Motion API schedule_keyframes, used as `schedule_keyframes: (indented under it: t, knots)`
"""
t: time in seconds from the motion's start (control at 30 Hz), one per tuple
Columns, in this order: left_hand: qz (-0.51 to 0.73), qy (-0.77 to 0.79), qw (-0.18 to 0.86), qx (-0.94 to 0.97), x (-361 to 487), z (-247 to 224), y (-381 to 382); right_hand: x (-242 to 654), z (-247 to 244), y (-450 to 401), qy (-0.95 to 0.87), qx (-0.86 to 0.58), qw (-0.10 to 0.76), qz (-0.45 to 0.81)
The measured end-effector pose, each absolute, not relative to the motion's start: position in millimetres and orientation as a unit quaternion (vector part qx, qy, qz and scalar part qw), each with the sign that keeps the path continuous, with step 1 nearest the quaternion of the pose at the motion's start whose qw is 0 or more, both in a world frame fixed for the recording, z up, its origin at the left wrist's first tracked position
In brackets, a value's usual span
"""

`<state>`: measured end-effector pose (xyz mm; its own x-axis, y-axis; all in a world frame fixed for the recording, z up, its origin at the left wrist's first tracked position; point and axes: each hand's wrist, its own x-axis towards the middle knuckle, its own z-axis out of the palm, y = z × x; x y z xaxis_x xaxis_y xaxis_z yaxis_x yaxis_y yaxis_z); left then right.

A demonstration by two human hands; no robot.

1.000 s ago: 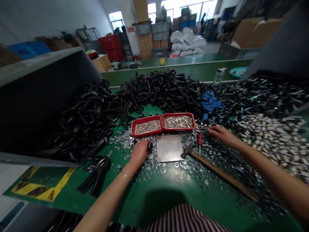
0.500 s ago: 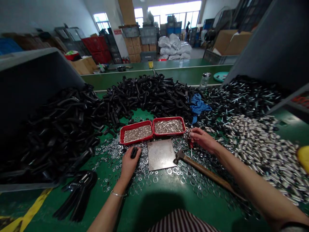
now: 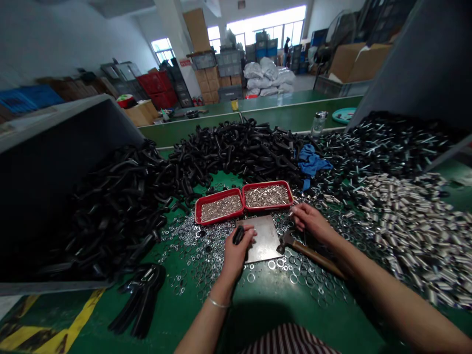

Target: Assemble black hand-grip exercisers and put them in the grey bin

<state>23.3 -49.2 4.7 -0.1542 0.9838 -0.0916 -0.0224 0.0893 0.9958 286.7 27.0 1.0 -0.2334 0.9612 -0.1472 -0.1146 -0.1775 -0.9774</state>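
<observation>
My left hand [image 3: 235, 253] is closed around a small black plastic part [image 3: 238, 235], over the left edge of a square metal plate [image 3: 264, 240]. To the plate's right, my right hand [image 3: 313, 223] has its fingers pinched together at the corner of a red tray [image 3: 268, 206]. Whatever sits in that pinch is too small to name. Below the right hand lies a hammer [image 3: 317, 256], its head by the plate's right edge. A second red tray [image 3: 221, 218] stands behind the left hand; both trays hold many small metal pins.
Metal rings [image 3: 195, 265] are strewn around the plate. Black curved handles [image 3: 236, 147] pile up at the back and left. Silver cylinders [image 3: 409, 221] heap at the right, near a blue cloth [image 3: 312, 161]. Joined black handles [image 3: 142, 300] lie front left.
My left hand has moved right, from the rings onto the plate, with the black part in it. My right hand stays near the tray corner. The view has shifted slightly.
</observation>
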Motion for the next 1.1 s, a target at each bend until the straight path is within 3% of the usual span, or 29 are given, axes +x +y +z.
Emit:
schedule_keyframes:
  t: [0.17, 0.57, 0.7, 0.83, 0.9, 1.1]
  knots:
    - [0.533, 0.481, 0.604, 0.345, 60, -3, -40, 243, 12, -12, -0.438, -0.347, 0.403, 0.725]
    - [0.534, 0.459, 0.639, 0.309, 61, 4, -56, 234, 7, -13, -0.316, -0.341, 0.352, 0.812]
    - [0.484, 0.488, 0.606, 0.4, 54, 4, -60, 240, 6, -15, -0.305, -0.341, 0.297, 0.838]
    - [0.398, 0.531, 0.459, 0.591, 29, 7, -59, 248, 12, -15, -0.454, -0.419, 0.311, 0.723]
    - [0.366, 0.539, 0.44, 0.618, 15, 7, -55, 251, 16, -13, -0.542, -0.447, 0.321, 0.635]
    - [0.391, 0.474, 0.611, 0.498, 10, 5, -42, 249, 21, -10, -0.618, -0.442, 0.322, 0.564]
